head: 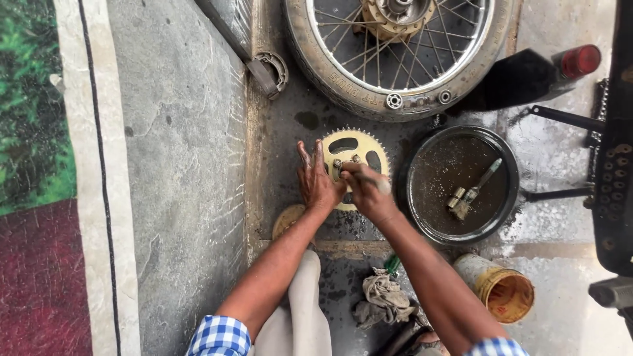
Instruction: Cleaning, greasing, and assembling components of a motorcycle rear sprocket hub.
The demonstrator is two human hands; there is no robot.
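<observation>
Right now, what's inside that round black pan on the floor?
The black pan holds dark, murky liquid with a brush lying in it. The liquid hides whatever is under its surface.

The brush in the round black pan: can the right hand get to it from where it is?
Probably yes. The brush lies uncovered in the open pan, just beside the right hand, with nothing between. That hand seems busy holding something at the sprocket.

I see the work spot hemmed in: the spoked wheel point(395, 53) blocks the far side, the round black pan point(461, 184) with its brush point(471, 194) sits just beside on the right, and the rag point(382, 300) and yellow tin point(502, 290) crowd the near side. To the left a raised stone slab point(178, 165) forms a step, with a brake shoe point(273, 69) at its edge. Bare wet floor point(283, 138) between slab and sprocket point(353, 155) gives me the one open lane.
</observation>
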